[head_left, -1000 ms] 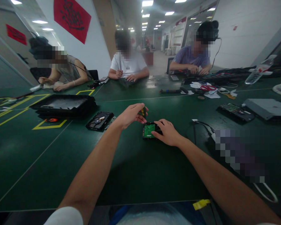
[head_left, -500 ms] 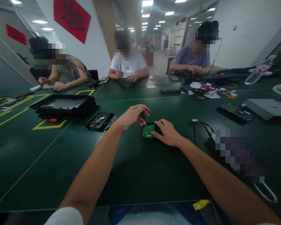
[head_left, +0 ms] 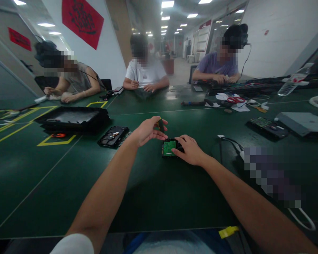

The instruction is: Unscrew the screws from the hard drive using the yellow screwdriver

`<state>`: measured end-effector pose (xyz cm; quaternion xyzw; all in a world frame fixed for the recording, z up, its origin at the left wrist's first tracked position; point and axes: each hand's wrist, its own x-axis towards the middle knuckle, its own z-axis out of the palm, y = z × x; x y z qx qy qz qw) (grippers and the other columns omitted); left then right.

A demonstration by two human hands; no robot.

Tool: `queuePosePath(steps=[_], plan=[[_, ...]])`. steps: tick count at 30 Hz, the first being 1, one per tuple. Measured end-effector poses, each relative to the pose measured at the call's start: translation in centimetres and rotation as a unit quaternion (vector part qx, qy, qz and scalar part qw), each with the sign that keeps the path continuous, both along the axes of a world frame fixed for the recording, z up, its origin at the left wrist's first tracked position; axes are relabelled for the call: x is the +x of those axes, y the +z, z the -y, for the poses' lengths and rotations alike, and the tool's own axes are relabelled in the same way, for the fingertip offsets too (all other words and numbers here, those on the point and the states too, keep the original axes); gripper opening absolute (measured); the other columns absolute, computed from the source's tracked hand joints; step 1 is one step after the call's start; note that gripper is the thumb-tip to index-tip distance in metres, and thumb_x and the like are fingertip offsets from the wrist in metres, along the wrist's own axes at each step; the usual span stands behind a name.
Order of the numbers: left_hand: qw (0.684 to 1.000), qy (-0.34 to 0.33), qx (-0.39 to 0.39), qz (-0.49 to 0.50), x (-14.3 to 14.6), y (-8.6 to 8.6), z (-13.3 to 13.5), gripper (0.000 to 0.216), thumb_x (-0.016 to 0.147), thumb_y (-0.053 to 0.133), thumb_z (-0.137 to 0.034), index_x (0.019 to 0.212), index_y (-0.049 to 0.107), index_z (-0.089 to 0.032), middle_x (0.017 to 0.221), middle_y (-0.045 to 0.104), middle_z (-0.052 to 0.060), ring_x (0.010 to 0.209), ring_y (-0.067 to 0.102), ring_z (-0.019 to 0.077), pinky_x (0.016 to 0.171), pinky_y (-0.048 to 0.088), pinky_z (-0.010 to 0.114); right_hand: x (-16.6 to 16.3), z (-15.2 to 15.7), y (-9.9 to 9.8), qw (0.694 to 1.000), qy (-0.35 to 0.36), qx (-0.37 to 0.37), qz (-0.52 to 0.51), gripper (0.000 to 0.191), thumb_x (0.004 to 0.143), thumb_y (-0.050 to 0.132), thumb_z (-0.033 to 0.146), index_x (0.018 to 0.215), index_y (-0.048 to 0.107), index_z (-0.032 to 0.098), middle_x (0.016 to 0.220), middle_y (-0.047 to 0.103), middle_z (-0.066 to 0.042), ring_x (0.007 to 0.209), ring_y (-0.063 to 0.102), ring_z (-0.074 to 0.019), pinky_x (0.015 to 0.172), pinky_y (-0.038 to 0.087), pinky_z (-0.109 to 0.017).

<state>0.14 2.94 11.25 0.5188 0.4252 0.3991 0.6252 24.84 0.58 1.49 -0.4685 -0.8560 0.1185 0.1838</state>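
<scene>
A hard drive lies on the green table in front of me, its green circuit board facing up. My right hand grips it from the right side, thumb on the board and fingers over the far edge. At the drive's far left corner, my left hand holds a screwdriver by its black and yellow handle. The screwdriver's tip is hidden behind the fingers. Left of that hand sits a black drive casing with small metal parts on top.
Stacked black trays stand at the left. To the right are another hard drive, a grey box and a cable. Red-handled scissors lie farther back among scraps. Three people sit across the table.
My left hand has turned slightly, and the screwdriver's handle now tilts left and shows more. My right hand and the hard drive stay in place.
</scene>
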Motion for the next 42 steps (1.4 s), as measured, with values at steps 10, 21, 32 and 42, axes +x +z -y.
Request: queuePosePath(steps=[10, 21, 32, 42], plan=[[0.989, 0.041, 0.075, -0.118, 0.0, 0.6, 0.5, 0.036, 0.104, 0.058, -0.05, 0.112, 0.069, -0.016, 0.105, 0.072, 0.012, 0.067, 0.074, 0.0178, 0.063, 0.062, 0.029, 0.0, 0.0, 0.3, 1.0, -0.007, -0.017, -0.001, 0.07, 0.102, 0.05, 0.069, 0.155, 0.051, 0.023, 0.147, 0.054, -0.018, 0.139, 0.05, -0.0409, 0.117, 0.038, -0.06], [0.969, 0.017, 0.123, -0.212, 0.4, 0.8, 0.9, 0.038, 0.101, 0.061, -0.056, 0.111, 0.068, -0.02, 0.096, 0.07, 0.006, 0.055, 0.068, 0.0145, 0.048, 0.055, 0.025, -0.2, -0.1, -0.1, 1.0, -0.003, 0.001, 0.009, 0.068, 0.103, 0.052, 0.064, 0.153, 0.052, 0.019, 0.145, 0.055, -0.019, 0.136, 0.053, -0.0389, 0.117, 0.04, -0.057], [0.967, 0.027, 0.121, -0.222, 0.7, 0.8, 0.9, 0.048, 0.103, 0.057, -0.061, 0.103, 0.072, -0.016, 0.098, 0.074, 0.011, 0.059, 0.072, 0.0164, 0.052, 0.057, 0.027, -0.1, 0.2, 0.5, 1.0, -0.007, -0.024, 0.009, 0.069, 0.103, 0.05, 0.068, 0.155, 0.05, 0.023, 0.149, 0.053, -0.017, 0.14, 0.05, -0.0392, 0.118, 0.038, -0.057], [0.991, 0.026, 0.063, -0.116, 0.9, 0.4, 0.7, 0.062, 0.1, 0.05, -0.072, 0.088, 0.068, -0.015, 0.091, 0.075, 0.015, 0.068, 0.076, 0.0231, 0.064, 0.062, 0.033, 0.0, -0.1, -0.1, 1.0, -0.002, -0.008, 0.002, 0.068, 0.102, 0.049, 0.07, 0.155, 0.05, 0.026, 0.146, 0.055, -0.016, 0.139, 0.051, -0.039, 0.117, 0.038, -0.059]])
